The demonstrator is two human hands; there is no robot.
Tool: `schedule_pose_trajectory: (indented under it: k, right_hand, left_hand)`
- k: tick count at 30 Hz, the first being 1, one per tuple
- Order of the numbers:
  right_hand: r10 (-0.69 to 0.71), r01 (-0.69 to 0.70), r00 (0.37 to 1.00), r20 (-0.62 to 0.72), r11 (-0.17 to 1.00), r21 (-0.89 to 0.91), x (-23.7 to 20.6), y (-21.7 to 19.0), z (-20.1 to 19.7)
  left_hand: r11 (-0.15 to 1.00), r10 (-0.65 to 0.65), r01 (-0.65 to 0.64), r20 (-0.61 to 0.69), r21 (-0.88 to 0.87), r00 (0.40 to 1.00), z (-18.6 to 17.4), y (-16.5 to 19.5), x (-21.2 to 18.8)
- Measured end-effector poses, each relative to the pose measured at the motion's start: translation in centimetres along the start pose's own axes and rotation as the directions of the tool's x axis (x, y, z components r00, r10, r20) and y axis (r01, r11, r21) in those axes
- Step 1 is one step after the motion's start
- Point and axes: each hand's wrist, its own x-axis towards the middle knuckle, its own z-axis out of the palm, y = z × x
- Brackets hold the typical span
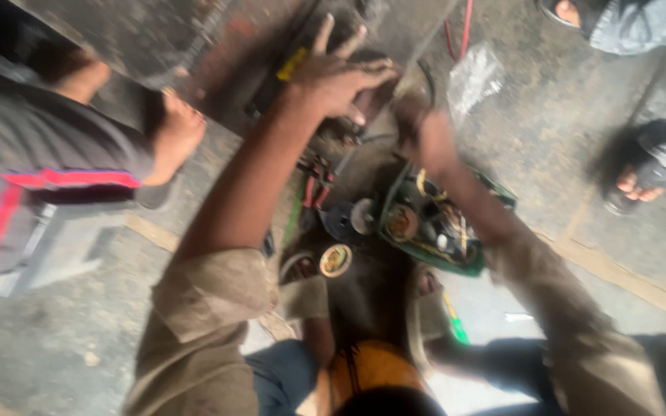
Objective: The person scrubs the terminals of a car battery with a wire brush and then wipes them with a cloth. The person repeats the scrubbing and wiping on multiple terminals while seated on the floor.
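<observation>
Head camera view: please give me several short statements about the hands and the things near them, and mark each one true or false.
1. The left hand rests on a dark machine part with its fingers spread. True.
2. A green tray of small parts lies under the right forearm. True.
3. The right hand holds a hammer high in the air. False: it is low, against the dark machine part; any tool is too blurred to tell.
4. The floor is covered with white tiles. False: it is grey, dirty concrete.
</observation>
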Motion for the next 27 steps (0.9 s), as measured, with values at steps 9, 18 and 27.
schedule_pose_trajectory:
  k: [9, 18, 27]
  right_hand:
    - [-0.051, 0.051, 0.999, 0.005, 0.998, -0.030, 0.4, -1.1, 0.1]
    - [0.304, -0.325, 0.946, 0.117, 0.896, 0.304, 1.1, -2.6, -1.5]
    - [0.120, -0.135, 0.985, 0.126, 0.983, 0.120, 1.7, -3.8, -2.3]
  left_hand:
    - [1.000, 0.005, -0.006, -0.057, -0.026, 0.998, 0.4, 0.6, -0.4]
    - [0.998, 0.034, -0.040, -0.112, -0.049, 0.993, 1.2, 0.3, 0.0]
    - [0.999, 0.027, -0.030, -0.106, -0.026, 0.994, 1.2, 0.2, 0.2]
